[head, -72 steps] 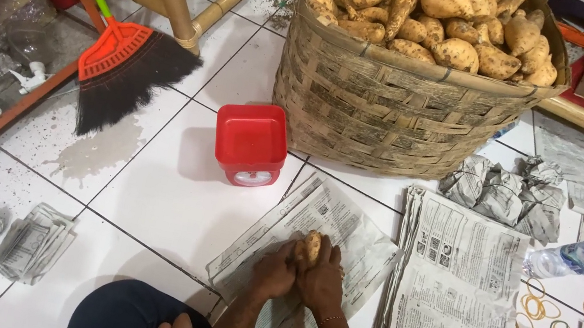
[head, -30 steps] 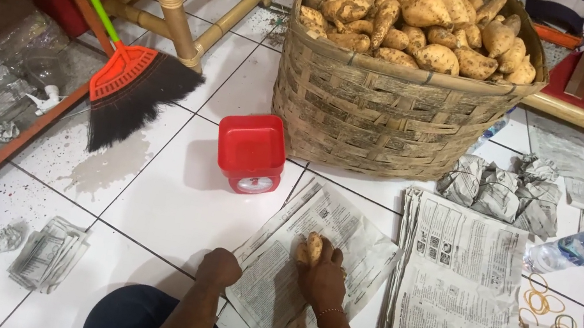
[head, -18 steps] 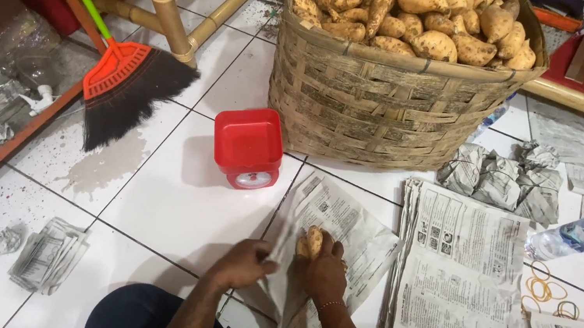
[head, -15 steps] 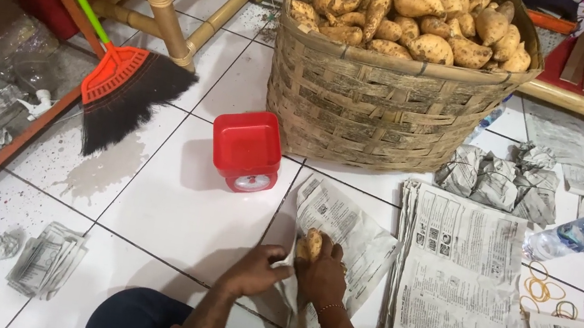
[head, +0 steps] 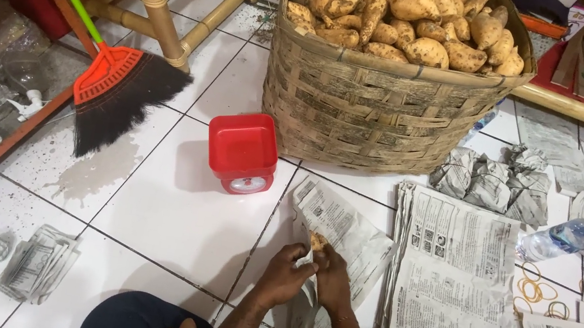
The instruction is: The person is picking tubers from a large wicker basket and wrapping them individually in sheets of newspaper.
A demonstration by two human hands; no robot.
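Observation:
A sheet of newspaper (head: 344, 232) lies on the white tiled floor in front of me. A small tan sweet potato (head: 317, 240) rests on it. My right hand (head: 331, 275) holds the potato against the sheet. My left hand (head: 286, 271) grips the sheet's near edge and folds it up against the potato. Only the potato's top shows between my fingers.
A big woven basket (head: 380, 111) full of sweet potatoes stands ahead. Before it is a red kitchen scale (head: 242, 151). A newspaper stack (head: 454, 282), wrapped bundles (head: 490, 181), rubber bands (head: 541, 291) and a plastic bottle (head: 563, 235) lie right. A broom (head: 114, 91) leans left.
My left hand came back from beside my knee to the newspaper and took hold of its edge next to the potato. The right hand stayed on the potato.

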